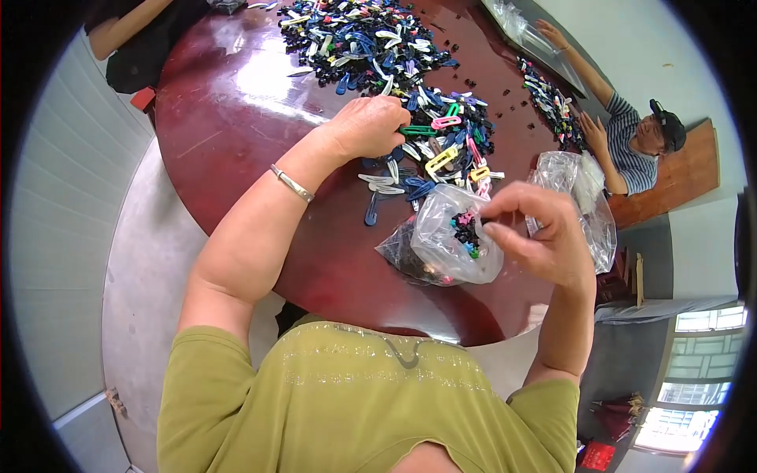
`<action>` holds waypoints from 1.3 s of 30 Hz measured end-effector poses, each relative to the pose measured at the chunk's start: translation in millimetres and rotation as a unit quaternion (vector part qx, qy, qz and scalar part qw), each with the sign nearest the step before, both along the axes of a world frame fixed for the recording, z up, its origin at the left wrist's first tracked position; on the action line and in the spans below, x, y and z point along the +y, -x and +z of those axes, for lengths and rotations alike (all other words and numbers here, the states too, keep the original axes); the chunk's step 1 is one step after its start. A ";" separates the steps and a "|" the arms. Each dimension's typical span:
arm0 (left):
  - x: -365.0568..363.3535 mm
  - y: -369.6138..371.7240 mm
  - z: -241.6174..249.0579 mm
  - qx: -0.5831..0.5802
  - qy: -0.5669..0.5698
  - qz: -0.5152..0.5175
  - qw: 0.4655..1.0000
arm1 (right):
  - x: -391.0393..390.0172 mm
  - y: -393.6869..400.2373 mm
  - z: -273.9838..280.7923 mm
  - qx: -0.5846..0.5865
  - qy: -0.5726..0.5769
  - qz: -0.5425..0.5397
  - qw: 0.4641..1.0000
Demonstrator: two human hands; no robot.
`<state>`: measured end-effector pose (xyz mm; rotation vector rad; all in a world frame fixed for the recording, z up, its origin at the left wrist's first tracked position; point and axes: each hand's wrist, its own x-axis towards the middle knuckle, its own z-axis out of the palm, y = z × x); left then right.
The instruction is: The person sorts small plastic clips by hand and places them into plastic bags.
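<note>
A pile of snap hair clips and small black claw clips [465, 130] lies on the round table in front of me. My left hand [371, 128] is curled closed at the pile's left edge, its fingertips beside a dark green hair clip [418, 131]; whatever is in its fingers is hidden. A clear plastic bag [441, 256] stands with its mouth up, small black and coloured claw clips [467, 230] inside. Over the bag's right rim, my right hand [544, 230] has thumb and forefinger close together around something small and dark.
Behind is a larger clip pile [367, 43] on the dark red table [229, 158]. More plastic bags [579, 193] lie at the right. A person in a striped shirt [631, 142] reaches to another clip row [552, 106]. Another person's arm [126, 27] shows at top left.
</note>
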<state>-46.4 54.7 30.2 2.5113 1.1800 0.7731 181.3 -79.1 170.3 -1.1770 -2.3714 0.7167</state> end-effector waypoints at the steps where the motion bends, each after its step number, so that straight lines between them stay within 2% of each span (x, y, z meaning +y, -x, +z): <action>1: -1.5 -0.9 1.1 0.020 0.000 0.008 1.000 | -1.9 -4.5 -4.4 -0.011 0.003 0.003 1.000; 3: -4.9 -1.3 4.0 0.062 0.001 0.027 0.998 | -2.2 -9.7 -10.5 -0.025 0.002 0.001 1.000; 7: -13.7 -5.3 11.9 0.078 0.001 0.031 0.996 | 14.2 -14.4 -21.4 0.058 -0.026 -0.066 0.996; 10: -21.8 -8.1 18.7 0.071 0.002 0.016 0.997 | 41.7 -20.4 -37.5 0.087 0.071 -0.156 0.981; 13: -27.4 -8.6 25.7 0.081 0.009 -0.011 0.997 | 69.6 -27.1 -63.9 0.053 0.112 -0.153 0.980; 17: -28.4 -11.8 27.7 0.120 0.028 -0.038 0.992 | 88.9 -23.9 -88.3 0.038 0.121 -0.088 0.988; 21: -25.6 -6.4 26.8 0.126 0.042 -0.037 0.991 | 97.8 0.5 -90.4 -0.013 0.066 -0.042 0.997; 24: -21.7 -0.6 26.1 0.118 0.051 -0.031 0.991 | 105.9 6.5 -97.6 -0.069 -0.037 0.024 0.997; 28: -17.7 2.7 23.5 0.118 0.051 -0.024 0.991 | 107.4 6.5 -92.0 -0.189 -0.058 -0.063 0.978; 31: -19.0 3.3 26.7 0.110 0.057 -0.019 0.992 | 109.1 4.3 -93.6 -0.144 -0.036 -0.068 0.987; 39: -3.0 -2.8 1.5 0.023 -0.009 0.013 1.000 | 107.1 20.6 -95.3 -0.166 -0.050 -0.052 0.984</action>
